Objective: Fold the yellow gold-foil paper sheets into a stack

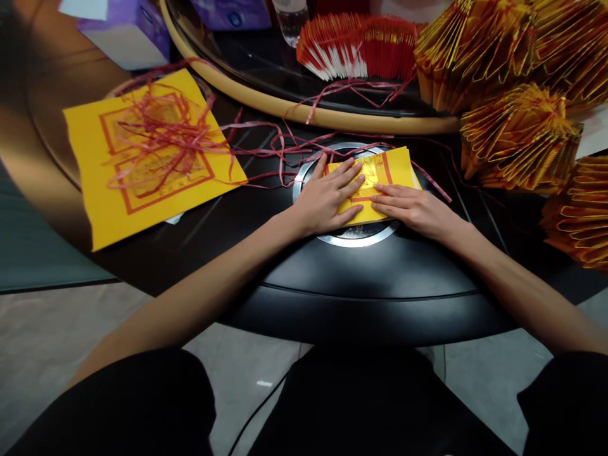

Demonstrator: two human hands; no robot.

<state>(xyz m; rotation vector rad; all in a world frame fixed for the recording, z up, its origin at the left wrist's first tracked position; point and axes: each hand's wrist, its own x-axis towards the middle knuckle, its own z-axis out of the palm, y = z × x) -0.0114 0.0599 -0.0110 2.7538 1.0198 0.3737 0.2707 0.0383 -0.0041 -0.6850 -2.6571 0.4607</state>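
A folded yellow paper (389, 170) with red print lies on the black table, over a round metal ring (354, 235) set into the tabletop. My left hand (327, 197) lies flat on the paper's left part, fingers stretched out and pressing down. My right hand (413, 206) lies flat on its lower right edge, fingers pointing left and nearly touching the left hand's fingertips. Neither hand grips anything.
A larger yellow sheet (109, 209) with tangled red string (161, 133) on it lies at the left. Fanned yellow folded papers (517, 133) pile up at the right, red ones (361, 50) at the back. A raised turntable rim (304, 114) curves behind; purple boxes (133, 31) far left.
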